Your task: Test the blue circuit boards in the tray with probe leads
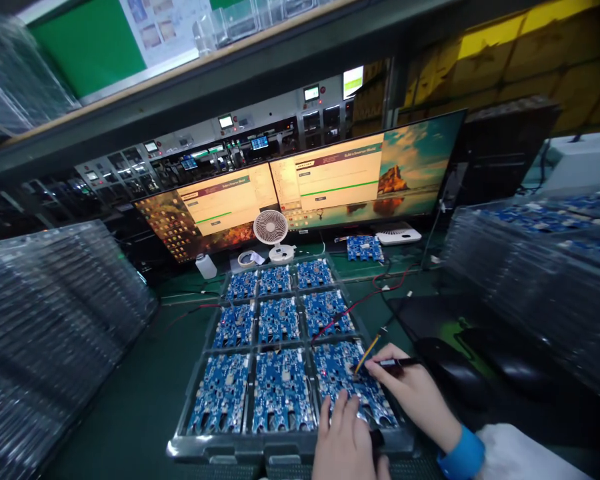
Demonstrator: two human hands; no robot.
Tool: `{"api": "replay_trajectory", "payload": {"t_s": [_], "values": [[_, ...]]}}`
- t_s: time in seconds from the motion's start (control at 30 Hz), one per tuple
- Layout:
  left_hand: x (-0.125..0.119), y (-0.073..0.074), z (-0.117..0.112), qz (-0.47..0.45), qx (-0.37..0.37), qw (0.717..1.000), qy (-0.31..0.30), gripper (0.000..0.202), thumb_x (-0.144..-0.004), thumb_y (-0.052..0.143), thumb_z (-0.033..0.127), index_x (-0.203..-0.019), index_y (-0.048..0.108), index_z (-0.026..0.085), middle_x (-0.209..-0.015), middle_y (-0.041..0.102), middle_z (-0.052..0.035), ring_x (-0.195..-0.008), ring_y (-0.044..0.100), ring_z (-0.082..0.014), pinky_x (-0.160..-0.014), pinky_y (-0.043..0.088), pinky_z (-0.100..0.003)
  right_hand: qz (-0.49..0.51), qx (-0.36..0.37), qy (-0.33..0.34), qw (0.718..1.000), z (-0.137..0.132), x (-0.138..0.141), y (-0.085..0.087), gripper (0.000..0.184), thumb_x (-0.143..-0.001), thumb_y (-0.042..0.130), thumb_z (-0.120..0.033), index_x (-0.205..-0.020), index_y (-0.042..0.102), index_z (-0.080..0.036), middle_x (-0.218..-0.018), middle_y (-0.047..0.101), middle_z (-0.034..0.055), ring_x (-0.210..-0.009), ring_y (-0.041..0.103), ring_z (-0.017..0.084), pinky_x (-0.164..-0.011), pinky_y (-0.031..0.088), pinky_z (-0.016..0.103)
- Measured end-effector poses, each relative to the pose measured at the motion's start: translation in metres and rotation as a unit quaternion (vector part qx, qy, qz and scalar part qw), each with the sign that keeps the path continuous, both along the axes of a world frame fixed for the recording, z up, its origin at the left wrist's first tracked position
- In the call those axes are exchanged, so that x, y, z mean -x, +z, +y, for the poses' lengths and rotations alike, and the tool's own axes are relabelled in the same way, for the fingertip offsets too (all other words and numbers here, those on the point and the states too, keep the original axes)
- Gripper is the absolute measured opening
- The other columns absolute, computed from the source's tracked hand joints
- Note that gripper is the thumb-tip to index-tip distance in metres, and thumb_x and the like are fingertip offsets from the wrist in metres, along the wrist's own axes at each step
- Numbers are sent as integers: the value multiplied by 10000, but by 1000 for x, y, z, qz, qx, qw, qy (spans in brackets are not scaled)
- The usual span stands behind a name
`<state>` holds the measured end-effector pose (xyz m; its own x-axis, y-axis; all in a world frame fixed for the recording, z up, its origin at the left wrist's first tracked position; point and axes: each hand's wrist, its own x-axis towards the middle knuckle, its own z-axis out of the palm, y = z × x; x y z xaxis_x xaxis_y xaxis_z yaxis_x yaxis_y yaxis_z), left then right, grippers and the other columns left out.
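A grey tray [195, 393] holds several blue circuit boards in a three-by-three grid. My left hand [345, 443] rests with its fingers pressed on the near right board [340, 373]. My right hand [415, 393] holds a thin probe [367, 353] with a yellow tip and touches it to that same board. A red and black wire [360, 303] runs from the probe across the tray toward the back right. A blue band [463, 457] sits on my right wrist.
Two monitors [330, 187] stand at the back with a small white fan [271, 230] and a white bottle [206, 265] in front. One loose blue board [364, 248] lies behind the tray. Stacks of clear trays [50, 320] rise at left, and more stacked trays [535, 280] at right.
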<state>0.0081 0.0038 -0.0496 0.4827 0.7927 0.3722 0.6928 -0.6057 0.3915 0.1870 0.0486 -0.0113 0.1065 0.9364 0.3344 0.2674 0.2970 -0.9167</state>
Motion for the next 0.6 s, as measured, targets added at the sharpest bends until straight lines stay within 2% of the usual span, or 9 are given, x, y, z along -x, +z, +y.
{"api": "replay_trajectory", "payload": {"t_s": [0.3, 0.6], "values": [[-1, 3, -1, 56, 19, 998, 8, 357, -769, 553, 298, -1082, 622, 141, -1322, 588, -102, -1285, 480, -308, -1101, 421, -560, -5, -77, -1, 997, 1, 7, -11, 343, -987, 587, -446, -815, 605, -150, -825, 505, 4, -735, 520, 159, -649, 411, 206], [0, 11, -2, 71, 56, 996, -3, 364, -809, 535, 314, -1118, 615, 138, -1365, 553, -95, -1319, 443, -305, -1129, 388, -557, -13, -101, 9, 995, 2, 9, -5, 305, -1008, 566, -398, -818, 609, -164, -830, 501, -16, -738, 517, 132, -653, 405, 189]]}}
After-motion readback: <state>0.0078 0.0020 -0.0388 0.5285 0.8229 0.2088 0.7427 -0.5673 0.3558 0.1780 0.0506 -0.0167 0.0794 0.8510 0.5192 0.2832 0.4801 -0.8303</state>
